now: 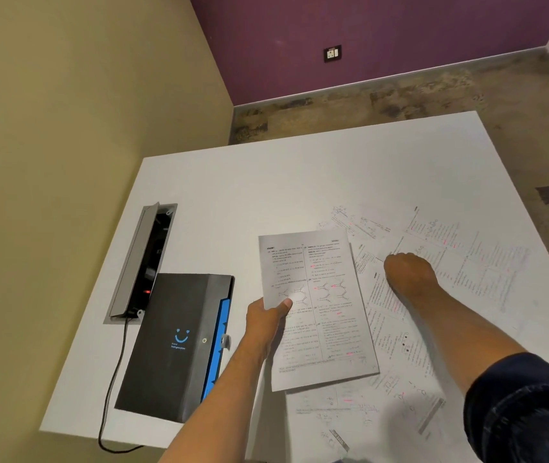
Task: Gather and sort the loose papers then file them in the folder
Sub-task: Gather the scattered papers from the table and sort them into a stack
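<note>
— Which sheet is held?
— The left hand [268, 312] pinches a printed page [316, 305] by its edge, above the loose papers [433, 262] on the white surface [233, 195].
— And the right hand [408, 274]?
— Curled knuckles-up on those papers; its fingertips are hidden, so I cannot tell its grip. The print is too blurred to read.
— The folder [172, 342]?
— Closed, on the left.

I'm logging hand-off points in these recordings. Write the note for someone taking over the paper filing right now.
Left hand: pinches the held sheets at their left edge, lifted above the table; how many sheets cannot be told.
Right hand: fingers down on the loose papers at the right, apparently picking up the next sheet; grip not visible.
Folder: dark, shut, lying at the left beside the open cable box.
Done: gathering has begun.
Left: many pages lie spread over the right and near side of the table. Collect them, sort, open the folder and file.
</note>
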`<state>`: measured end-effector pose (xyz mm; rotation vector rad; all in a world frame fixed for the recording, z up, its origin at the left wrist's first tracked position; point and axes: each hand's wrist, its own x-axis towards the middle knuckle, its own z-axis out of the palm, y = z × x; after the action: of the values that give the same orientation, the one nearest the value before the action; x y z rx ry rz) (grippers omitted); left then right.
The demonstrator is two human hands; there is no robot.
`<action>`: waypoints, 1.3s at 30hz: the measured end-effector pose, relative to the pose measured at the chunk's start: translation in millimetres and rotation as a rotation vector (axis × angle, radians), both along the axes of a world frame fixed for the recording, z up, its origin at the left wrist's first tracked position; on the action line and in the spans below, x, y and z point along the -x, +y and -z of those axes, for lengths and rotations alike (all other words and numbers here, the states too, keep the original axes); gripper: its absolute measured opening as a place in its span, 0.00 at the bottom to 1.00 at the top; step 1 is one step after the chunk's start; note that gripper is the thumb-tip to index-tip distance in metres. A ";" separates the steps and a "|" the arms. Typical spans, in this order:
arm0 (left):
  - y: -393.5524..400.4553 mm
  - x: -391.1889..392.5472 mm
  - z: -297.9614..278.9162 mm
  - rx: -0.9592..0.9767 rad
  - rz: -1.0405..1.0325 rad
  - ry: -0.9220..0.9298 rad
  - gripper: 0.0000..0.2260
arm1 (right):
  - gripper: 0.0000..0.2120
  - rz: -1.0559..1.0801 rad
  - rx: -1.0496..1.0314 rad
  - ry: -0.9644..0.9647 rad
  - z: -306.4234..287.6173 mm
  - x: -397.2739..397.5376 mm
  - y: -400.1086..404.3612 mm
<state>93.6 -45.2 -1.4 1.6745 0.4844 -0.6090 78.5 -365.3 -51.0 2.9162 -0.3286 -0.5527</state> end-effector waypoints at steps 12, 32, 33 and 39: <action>5.3 3.7 7.0 -0.003 -0.025 0.001 0.10 | 0.14 -0.082 0.034 -0.193 2.3 2.2 8.8; -17.5 8.5 1.5 0.060 0.000 0.013 0.13 | 0.08 0.431 -0.907 -0.533 -99.2 8.9 140.8; -17.4 9.1 -0.9 0.066 0.006 0.014 0.11 | 0.08 0.541 -1.084 -0.491 -107.3 5.8 147.5; -13.7 16.1 -10.2 0.123 -0.002 0.159 0.08 | 0.02 0.608 -1.472 -0.446 -125.7 10.5 138.8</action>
<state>77.4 -58.9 8.8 1.5158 0.5508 -0.7596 67.9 -226.5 74.7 4.3504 -1.4078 -0.1502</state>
